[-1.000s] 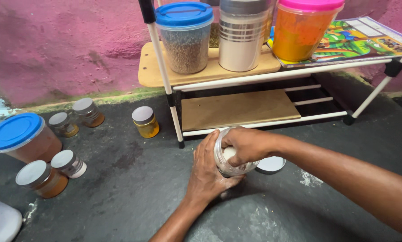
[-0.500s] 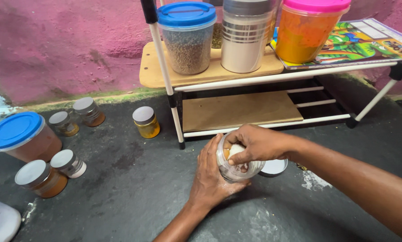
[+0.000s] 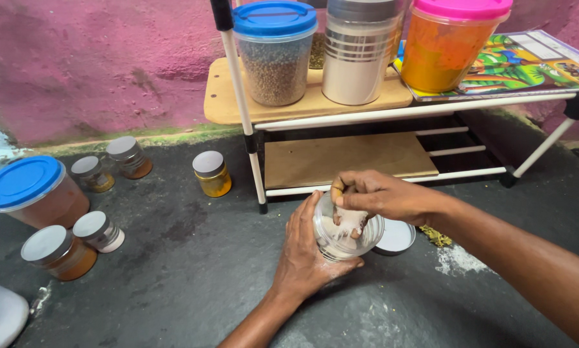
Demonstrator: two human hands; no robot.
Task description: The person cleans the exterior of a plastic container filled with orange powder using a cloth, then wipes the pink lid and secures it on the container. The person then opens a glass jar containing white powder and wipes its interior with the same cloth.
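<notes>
Right hand point(image 3: 383, 196) now deeper, jar point(image 3: 347, 229) tilted

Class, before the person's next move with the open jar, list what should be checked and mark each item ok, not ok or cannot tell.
1. Left hand steadies the clear jar: ok.
2. Right hand fingers inside the jar mouth: ok.
3. Jar lid off, lying beside the jar: ok.
4. Floor free of spills: not ok, white powder lies nearby.
5. Jar contents emptied: cannot tell.
</notes>
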